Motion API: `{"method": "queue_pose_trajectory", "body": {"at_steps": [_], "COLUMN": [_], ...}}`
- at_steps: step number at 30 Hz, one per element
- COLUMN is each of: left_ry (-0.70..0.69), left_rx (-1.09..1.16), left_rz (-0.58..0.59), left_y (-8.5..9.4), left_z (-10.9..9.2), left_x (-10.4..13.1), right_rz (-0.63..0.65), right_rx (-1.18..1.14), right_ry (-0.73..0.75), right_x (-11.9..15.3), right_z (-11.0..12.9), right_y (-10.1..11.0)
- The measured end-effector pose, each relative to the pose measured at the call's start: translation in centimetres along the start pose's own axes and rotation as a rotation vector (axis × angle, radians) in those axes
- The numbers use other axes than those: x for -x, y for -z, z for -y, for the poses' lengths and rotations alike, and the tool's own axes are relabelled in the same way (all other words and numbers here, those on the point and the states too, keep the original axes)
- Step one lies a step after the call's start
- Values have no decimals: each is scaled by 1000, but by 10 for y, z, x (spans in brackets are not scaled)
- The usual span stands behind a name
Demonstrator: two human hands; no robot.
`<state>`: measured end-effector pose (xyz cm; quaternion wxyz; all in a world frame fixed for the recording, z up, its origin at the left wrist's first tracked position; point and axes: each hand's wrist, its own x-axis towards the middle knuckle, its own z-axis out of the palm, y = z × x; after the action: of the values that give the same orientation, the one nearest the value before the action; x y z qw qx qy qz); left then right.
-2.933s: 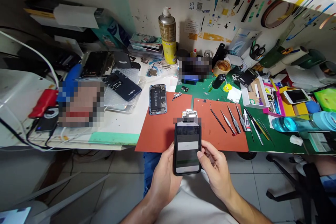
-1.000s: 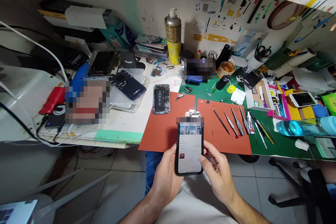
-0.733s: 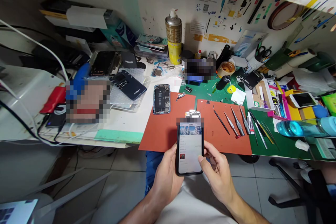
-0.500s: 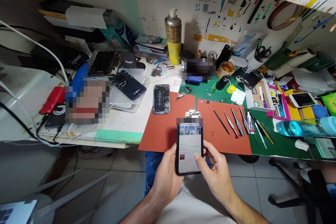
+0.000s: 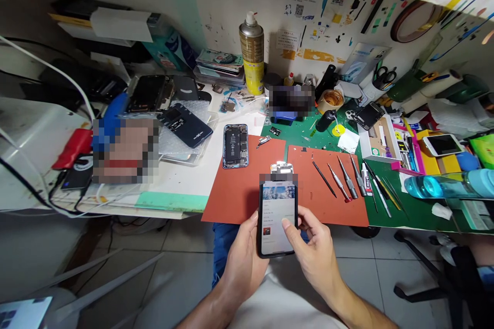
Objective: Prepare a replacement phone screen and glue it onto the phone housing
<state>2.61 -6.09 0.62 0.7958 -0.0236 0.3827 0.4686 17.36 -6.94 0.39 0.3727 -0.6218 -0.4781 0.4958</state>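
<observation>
The left hand [image 5: 247,244] is wrapped around the left side of a black-cased phone [image 5: 275,244], its fingers clamped on the case, though most of them are hidden behind it; the right hand [image 5: 318,241] is at the opposite edge, its thumb lying over the lit screen and its other fingers curled together beside and partly behind the case; whether those fingers grip it, one cannot tell. The phone is above the person's lap at the near edge of the table [image 5: 185,182], screen up, its top end blurred out.

Beyond it a small pale part [image 5: 285,168] lies on the reddish-brown mats [image 5: 231,195], partly covered in view; farther left an opened phone [image 5: 235,146] shows its battery and inner parts, resting partly on a mat; to the right lie a thin black stick [image 5: 324,179], a silver driver with a red end [image 5: 339,183] and two grey tools [image 5: 348,177], side by side and slanting; a white tube [image 5: 366,179] lies just beside them; a spray can [image 5: 252,56] stands upright near the wall.
</observation>
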Motion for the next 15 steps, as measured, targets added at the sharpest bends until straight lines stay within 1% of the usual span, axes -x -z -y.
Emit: {"method": "queue_pose_trajectory", "body": {"at_steps": [2, 8, 11, 15], "left_ry": [1, -4, -7, -12], "left_rx": [-1, -25, -22, -18], "left_rz": [2, 23, 22, 6], "left_y": [-2, -5, -2, 1], "left_z": [-1, -3, -1, 1], "left_x": [0, 1, 1, 0], "right_rz": [9, 115, 116, 79], "right_rx": [-6, -48, -59, -51], "right_ry": [2, 45, 29, -27], "right_x": [1, 4, 4, 2], "right_z": [1, 5, 5, 0], "right_y": [1, 8, 8, 5]}}
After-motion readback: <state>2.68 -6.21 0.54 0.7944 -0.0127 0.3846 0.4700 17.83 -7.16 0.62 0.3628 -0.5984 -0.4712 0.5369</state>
